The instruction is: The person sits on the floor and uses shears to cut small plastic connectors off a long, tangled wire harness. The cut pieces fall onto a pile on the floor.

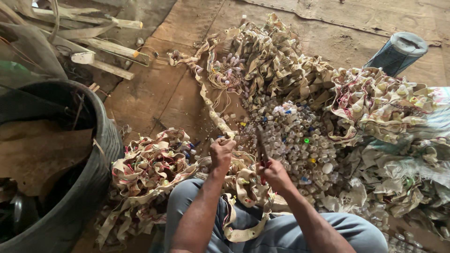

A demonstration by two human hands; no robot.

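We find a long cream-coloured fabric strip [206, 93], crumpled and studded at intervals with small sockets and thin red and yellow wires. It runs from the heap at the far side of the floor, down past bare boards, to the person's lap, where it loops over the grey trousers [281, 234].

The left hand [221, 152] is closed in a fist around the strip, gripping it just where it comes off the floor. The strip passes through that fist and hangs on toward the knees.

The right hand [276, 174] is closed on a dark narrow tool [260, 145] with a red part at the grip; the tool points away from the person, its tip just beside the left fist. We cannot tell whether the tool touches the strip.

Directly beyond both hands lies a pile of small clear plastic caps [300, 140], a few of them blue, green or yellow. More bundled strips [150, 168] lie left of the knees. A large black tub [101, 154] stands at the left, a blue cylinder [398, 54] at the far right.
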